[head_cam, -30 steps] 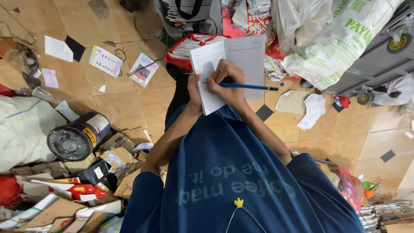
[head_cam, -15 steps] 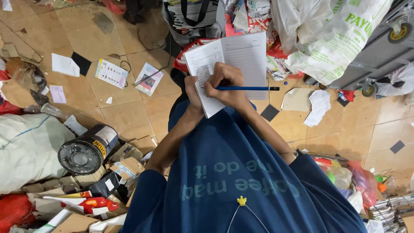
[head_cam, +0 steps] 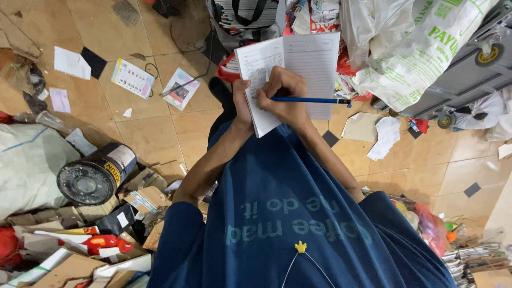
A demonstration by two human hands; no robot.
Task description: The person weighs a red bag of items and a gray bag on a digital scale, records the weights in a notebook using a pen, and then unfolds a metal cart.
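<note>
The left hand was closed on the open ruled paper notebook, thumb pressed on the left page near its lower edge and the remaining fingers hidden beneath, so that the book was held up in front of the chest, above the tan tiled floor. The right hand was curled tight around a slim blue pencil, whose tip met the left page while the shaft ran out rightward across the lower part of the right page (the far end reached just past the book's right edge). The two hands were touching, the right one's knuckles against the left thumb.

Below the hands spread the person's dark blue shirt. On the floor to the left lay a black cylindrical tin can on its side, resting against a heap of flattened cardboard boxes along the bottom-left corner. Two printed paper leaflets lay on the tiles further up, well apart from the can. A white plastic sack with green print slumped at the upper right, beside a grey wheeled trolley.
</note>
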